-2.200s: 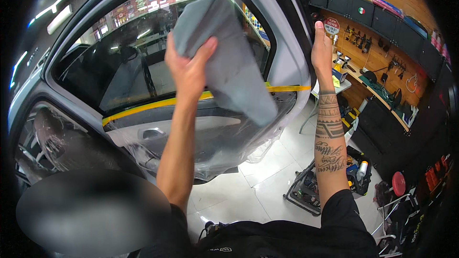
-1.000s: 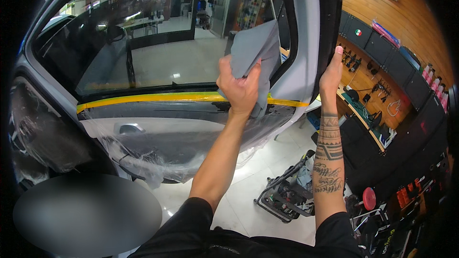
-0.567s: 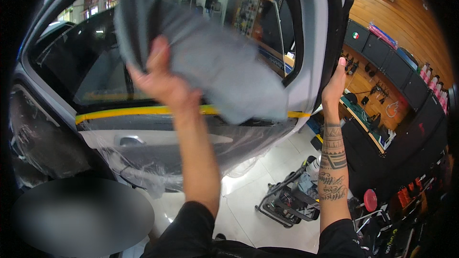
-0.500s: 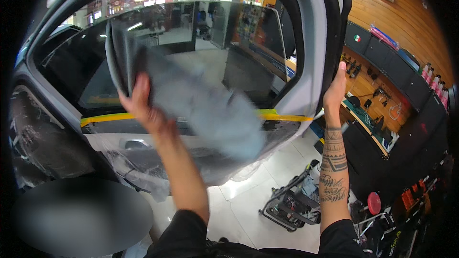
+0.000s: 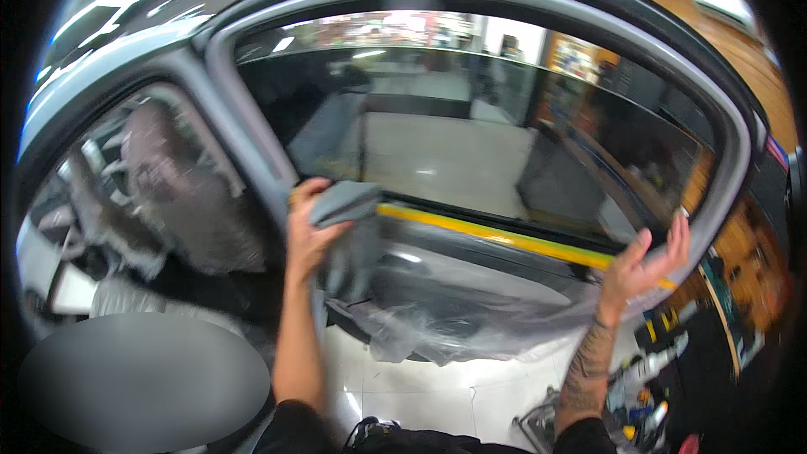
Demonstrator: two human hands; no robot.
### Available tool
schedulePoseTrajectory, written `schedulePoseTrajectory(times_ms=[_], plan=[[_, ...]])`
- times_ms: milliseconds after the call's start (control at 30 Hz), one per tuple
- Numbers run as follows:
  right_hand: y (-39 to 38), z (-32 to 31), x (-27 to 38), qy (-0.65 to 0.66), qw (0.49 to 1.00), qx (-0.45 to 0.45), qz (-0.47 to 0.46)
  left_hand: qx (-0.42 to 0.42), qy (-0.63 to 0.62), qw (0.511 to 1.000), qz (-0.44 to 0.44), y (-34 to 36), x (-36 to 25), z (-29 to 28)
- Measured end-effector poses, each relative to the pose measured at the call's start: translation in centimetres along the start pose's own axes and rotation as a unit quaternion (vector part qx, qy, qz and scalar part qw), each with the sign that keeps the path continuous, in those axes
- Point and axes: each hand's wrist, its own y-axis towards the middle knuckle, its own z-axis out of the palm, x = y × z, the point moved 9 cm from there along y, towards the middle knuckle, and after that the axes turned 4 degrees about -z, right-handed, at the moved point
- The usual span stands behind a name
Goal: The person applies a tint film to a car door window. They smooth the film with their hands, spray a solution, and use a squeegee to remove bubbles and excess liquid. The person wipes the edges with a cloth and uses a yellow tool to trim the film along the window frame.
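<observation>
My left hand (image 5: 308, 231) grips a grey cloth (image 5: 346, 206), bunched against the lower left corner of the car door window (image 5: 471, 151), at the left end of a yellow tape strip (image 5: 496, 237) that runs along the sill. My right hand (image 5: 643, 265) is flat against the grey door frame (image 5: 733, 176) at its right edge, fingers spread, holding nothing. Clear plastic sheeting (image 5: 458, 311) covers the door's inner panel below the tape.
The car's interior with a plastic-wrapped seat (image 5: 181, 193) shows at left. A caddy with bottles and tools (image 5: 635, 395) stands on the white tiled floor (image 5: 420, 387) at lower right. Wooden shelving (image 5: 748, 286) lines the right side.
My left hand has swept the cloth from the upper middle of the glass down and left to the sill's left corner, now bunched. My right hand stayed on the frame edge.
</observation>
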Motion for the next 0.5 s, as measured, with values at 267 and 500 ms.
schedulePoseTrajectory(times_ms=[267,500], plan=[[3.2,2.2,1.1,-0.026,0.986,-0.162,0.006,0.007,-0.018,1.000,-0.018,4.0,5.0,-2.4],[1.0,5.2,0.2,-0.051,0.991,-0.124,0.018,0.063,-0.030,0.996,-0.060,4.1,8.3,0.4]])
